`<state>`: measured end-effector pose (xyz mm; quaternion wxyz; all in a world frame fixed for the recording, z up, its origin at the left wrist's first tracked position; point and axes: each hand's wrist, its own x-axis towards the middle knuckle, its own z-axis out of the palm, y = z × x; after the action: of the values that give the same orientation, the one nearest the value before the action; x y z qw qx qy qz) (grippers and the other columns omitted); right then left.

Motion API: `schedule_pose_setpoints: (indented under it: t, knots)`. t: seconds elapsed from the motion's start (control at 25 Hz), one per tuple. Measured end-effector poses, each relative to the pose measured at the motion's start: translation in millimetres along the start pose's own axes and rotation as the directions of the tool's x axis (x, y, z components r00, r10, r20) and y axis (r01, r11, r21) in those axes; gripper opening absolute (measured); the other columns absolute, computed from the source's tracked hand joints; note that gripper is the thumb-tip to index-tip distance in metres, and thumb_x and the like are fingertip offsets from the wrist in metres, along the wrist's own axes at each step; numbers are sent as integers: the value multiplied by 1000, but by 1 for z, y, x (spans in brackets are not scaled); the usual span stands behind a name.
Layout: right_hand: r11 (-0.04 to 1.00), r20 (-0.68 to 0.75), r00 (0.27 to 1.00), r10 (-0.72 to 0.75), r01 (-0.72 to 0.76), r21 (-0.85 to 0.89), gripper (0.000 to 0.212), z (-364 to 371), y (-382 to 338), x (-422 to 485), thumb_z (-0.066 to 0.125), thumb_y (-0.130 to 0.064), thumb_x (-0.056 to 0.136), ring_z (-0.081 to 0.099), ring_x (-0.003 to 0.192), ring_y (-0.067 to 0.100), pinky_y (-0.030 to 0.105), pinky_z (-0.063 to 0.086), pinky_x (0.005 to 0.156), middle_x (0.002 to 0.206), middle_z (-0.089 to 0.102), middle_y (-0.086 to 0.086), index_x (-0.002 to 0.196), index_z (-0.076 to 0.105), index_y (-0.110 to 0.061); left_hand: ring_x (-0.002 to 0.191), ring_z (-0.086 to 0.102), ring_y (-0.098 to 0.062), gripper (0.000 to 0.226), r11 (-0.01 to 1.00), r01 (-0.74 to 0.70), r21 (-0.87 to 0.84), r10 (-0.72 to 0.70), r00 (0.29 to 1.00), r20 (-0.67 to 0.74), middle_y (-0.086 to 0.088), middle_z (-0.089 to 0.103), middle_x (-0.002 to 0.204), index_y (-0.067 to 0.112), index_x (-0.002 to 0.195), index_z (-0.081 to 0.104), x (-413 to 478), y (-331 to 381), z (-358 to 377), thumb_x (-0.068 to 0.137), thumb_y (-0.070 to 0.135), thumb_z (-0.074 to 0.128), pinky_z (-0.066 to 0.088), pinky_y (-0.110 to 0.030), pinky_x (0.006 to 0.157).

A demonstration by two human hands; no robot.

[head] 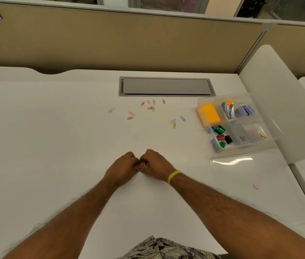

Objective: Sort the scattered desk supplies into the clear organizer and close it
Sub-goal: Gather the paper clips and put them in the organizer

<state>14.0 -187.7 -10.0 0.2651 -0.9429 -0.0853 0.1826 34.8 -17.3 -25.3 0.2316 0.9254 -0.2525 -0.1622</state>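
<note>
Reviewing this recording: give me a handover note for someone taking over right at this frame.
Left hand and right hand: both grip one paper clip bunch at mid-desk.
Loose paper clips lie scattered beyond them.
Organizer at right is open; its lid lies on the desk in front of it.
Done: sticky notes and sharpeners are inside.
Left: bin all clips, close the lid.

A grey cable hatch [166, 86] sits in the white desk [54, 128] below a beige partition [110, 40].
</note>
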Motion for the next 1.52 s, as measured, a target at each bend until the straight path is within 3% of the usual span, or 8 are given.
schedule_pose_setpoints:
  t: [0.4, 0.68, 0.76, 0.84, 0.92, 1.08, 1.52]
  knots:
    - [994, -87, 996, 22, -13, 110, 16, -1, 5, -1, 67, -23, 87, 63, 82, 20, 36, 52, 75, 90, 70, 6, 94, 75, -11, 78, 54, -14, 20, 996, 33, -88, -32, 999, 14, 1, 57, 86, 15, 89, 69, 6, 0, -2, 92, 33, 60, 45, -28, 71]
    - [878, -168, 971, 168, -70, 474, 10, 2, 10, -8, 75, -18, 79, 64, 72, 3, 16, 53, 70, 79, 73, -4, 87, 78, -14, 57, 44, -9, 20, 951, 67, -301, -73, 997, -7, 5, 54, 60, 15, 70, 67, 5, 5, -9, 88, 23, 65, 34, -22, 56]
    - [827, -166, 969, 182, -60, 558, 10, -2, 12, -11, 75, -16, 78, 67, 73, 4, 18, 56, 72, 79, 74, -5, 87, 78, -14, 52, 42, -6, 24, 918, 67, -391, -74, 997, -3, 7, 53, 54, 21, 62, 65, 5, 9, -13, 86, 21, 67, 33, -20, 51]
    - [753, -147, 970, 194, -51, 656, 11, -6, 15, -14, 75, -13, 79, 72, 76, 14, 29, 60, 76, 82, 75, 3, 89, 77, -11, 54, 52, -4, 20, 897, 81, -435, -88, 996, 4, 9, 63, 58, 28, 68, 71, 5, 13, -17, 85, 20, 67, 41, -21, 53]
    - [676, -134, 970, 201, -38, 736, 12, -9, 17, -18, 73, -8, 82, 73, 79, 22, 35, 61, 78, 85, 75, 10, 93, 76, -6, 57, 59, -5, 12, 882, 95, -462, -104, 995, 6, 6, 68, 62, 24, 77, 75, 6, 19, -19, 86, 22, 68, 48, -24, 56]
    - [585, -144, 964, 225, -15, 811, 13, -15, 26, -32, 72, -5, 83, 73, 83, 24, 33, 60, 78, 89, 74, 14, 95, 75, -3, 54, 61, -3, 11, 865, 99, -492, -111, 994, 5, 5, 68, 60, 18, 83, 76, 11, 37, -17, 86, 27, 70, 48, -16, 54]
    - [497, -277, 873, 402, 46, 866, 12, -54, 85, -84, 74, -9, 82, 73, 82, 27, 38, 60, 81, 87, 74, 13, 94, 74, -8, 63, 68, -12, 16, 913, -14, -408, 36, 998, 47, 2, 71, 70, 15, 87, 76, 64, 124, 0, 88, 28, 68, 59, -30, 66]
